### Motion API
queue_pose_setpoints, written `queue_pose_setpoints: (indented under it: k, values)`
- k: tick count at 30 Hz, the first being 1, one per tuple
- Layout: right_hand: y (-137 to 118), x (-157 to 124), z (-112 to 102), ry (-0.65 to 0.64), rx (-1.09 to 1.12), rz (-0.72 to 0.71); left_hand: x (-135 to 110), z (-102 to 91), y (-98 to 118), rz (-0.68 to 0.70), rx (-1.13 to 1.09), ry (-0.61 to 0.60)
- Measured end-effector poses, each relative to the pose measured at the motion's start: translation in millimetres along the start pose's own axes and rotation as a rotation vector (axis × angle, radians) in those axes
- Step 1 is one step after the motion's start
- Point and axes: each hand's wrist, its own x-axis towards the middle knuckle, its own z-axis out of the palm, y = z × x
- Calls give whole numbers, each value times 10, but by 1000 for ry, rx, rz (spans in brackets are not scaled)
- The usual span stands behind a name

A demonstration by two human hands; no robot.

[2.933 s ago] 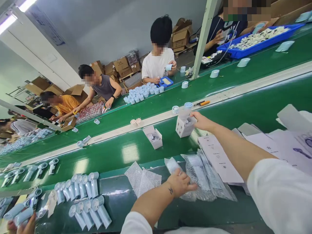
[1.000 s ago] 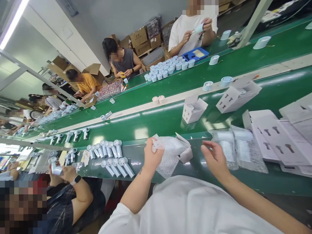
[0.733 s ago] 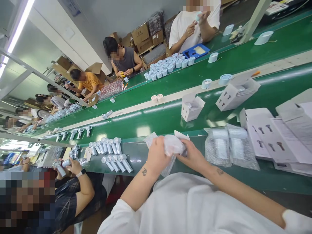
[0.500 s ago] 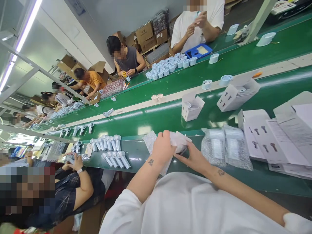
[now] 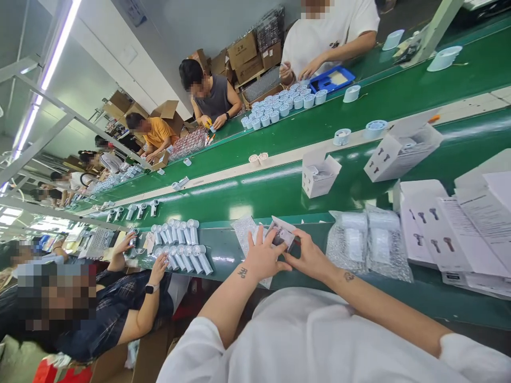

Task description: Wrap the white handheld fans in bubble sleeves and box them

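Note:
Over the near bench, a small white box [image 5: 284, 230] with a raised flap stands between my two hands. My right hand [image 5: 309, 254] grips its right side, thumb below and fingers along the edge. My left hand [image 5: 261, 256] lies against its left and near side with fingers spread apart, touching it. What is inside the box is mostly hidden by my fingers. A sheet of bubble wrap [image 5: 242, 230] lies just left of my left hand. To the right of my right hand lie bubble-wrapped pale parts [image 5: 353, 242].
Flattened printed cartons and leaflets [image 5: 435, 223] lie at right. Two open white boxes [image 5: 320, 175] stand on the green conveyor belt [image 5: 255, 194]. Rows of pale blue handheld parts [image 5: 186, 250] lie at left, beside a co-worker's hand [image 5: 159, 266]. Other people work across the belt.
The white packet or wrap in my hands has given way to the open box in view. My left fingers have spread out. The neighbour on the left has reached toward the rows of parts.

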Motion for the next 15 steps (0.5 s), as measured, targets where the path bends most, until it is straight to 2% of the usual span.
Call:
queue_pose_setpoints:
  k: [5,6,8,10,12,15]
  values:
    - [-82,-8,-198,-125,61,-24,256,301,-52,106,38,39]
    - [-88,-28,-284,-102,75,3,274,373,-57,122,39,50]
    - [-77,-87,-545,85,29,162,279,506,-108,167,58,81]
    - [-60,-171,-936,369,-139,326,294,580,-231,186,84,139]
    - [-92,-270,-1414,602,-402,330,395,549,-412,141,83,230]
    - [-292,-380,-2099,834,-886,251,770,319,-699,-1,19,369]
